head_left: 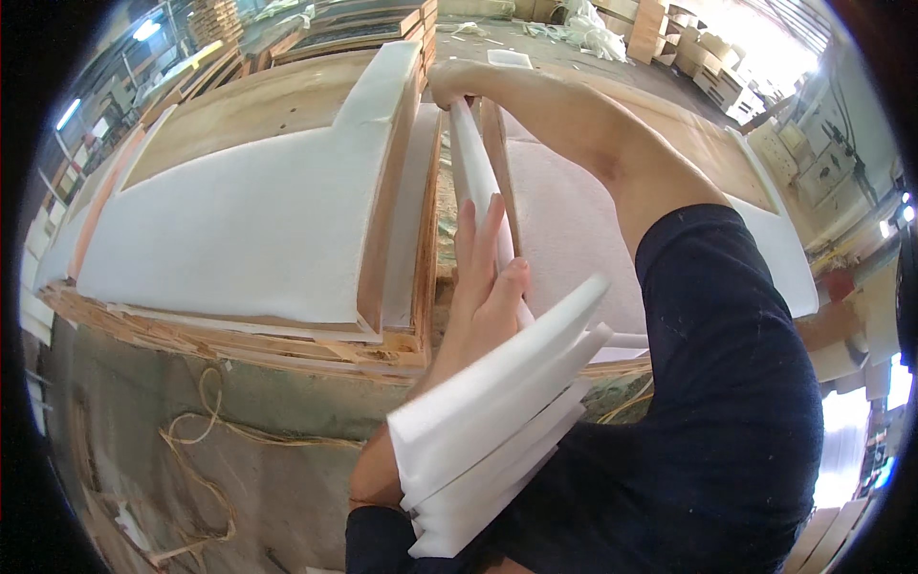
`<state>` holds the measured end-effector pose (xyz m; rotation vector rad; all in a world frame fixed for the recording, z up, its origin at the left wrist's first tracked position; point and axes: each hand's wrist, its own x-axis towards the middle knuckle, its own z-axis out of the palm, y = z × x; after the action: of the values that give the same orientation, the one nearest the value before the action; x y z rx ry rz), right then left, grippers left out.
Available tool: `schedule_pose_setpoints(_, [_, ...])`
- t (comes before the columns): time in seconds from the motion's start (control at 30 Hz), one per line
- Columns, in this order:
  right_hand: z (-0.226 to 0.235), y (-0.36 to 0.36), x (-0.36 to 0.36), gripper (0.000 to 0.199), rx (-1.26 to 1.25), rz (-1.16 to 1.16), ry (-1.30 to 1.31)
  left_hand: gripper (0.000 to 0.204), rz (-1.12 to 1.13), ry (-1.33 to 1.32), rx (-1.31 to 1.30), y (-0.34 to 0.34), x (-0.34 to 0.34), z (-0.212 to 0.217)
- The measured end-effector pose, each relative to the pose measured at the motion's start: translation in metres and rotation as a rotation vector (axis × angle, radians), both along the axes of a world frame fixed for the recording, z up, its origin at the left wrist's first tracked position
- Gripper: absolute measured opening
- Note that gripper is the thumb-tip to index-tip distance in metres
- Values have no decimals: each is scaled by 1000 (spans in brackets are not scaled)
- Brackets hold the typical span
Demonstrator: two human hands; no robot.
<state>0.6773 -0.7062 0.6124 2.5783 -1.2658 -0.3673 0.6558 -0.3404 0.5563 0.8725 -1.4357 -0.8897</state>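
Observation:
A long white foam strip (478, 158) runs along the inner side edge of the right-hand padded panel (574, 220). My right hand (451, 84) reaches across to the far end, its fingers closed around the strip there. Nearer to me, my left hand (486, 273) lies against the same strip with fingers stretched out and apart, partly covering it. Several more white foam strips (497, 383) are draped over my left forearm, hiding part of it. Where the strip meets the panel's near end is hidden behind these pieces.
On the left stands another wooden panel (229, 225) covered in white padding, with bare board at its far part. A narrow gap separates the two panels. A yellowish hose or cord (215, 416) loops over the floor. Stacked wooden frames (354, 33) stand behind.

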Motion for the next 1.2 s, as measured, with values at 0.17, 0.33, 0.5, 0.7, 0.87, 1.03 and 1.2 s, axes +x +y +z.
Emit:
schedule_pose_setpoints(0.17, [10, 24, 6, 15, 16, -27, 4, 65, -49, 29, 53, -23, -3, -16])
schedule_pose_setpoints(0.33, [21, 40, -6, 31, -173, 90, 67, 70, -83, 103, 141, -23, -5, -9])
schedule_pose_setpoints(0.5, [26, 33, -18, 33, -213, 67, 183, 73, -93, 109, 125, -40, -4, -12])
schedule_pose_setpoints(0.7, [27, 19, -18, 32, -248, 44, 222, 72, -115, 289, 197, -56, -7, -23])
schedule_pose_setpoints(0.87, [33, -8, -11, 33, -226, 12, 105, 73, -96, 258, 185, -55, -7, -18])
schedule_pose_setpoints(1.03, [54, -39, 3, 38, 65, -180, 62, 84, -95, 151, 306, -48, -4, -11])
schedule_pose_setpoints(1.2, [58, -56, 10, 39, 59, -161, 90, 84, -61, 77, 251, -49, -1, -15])
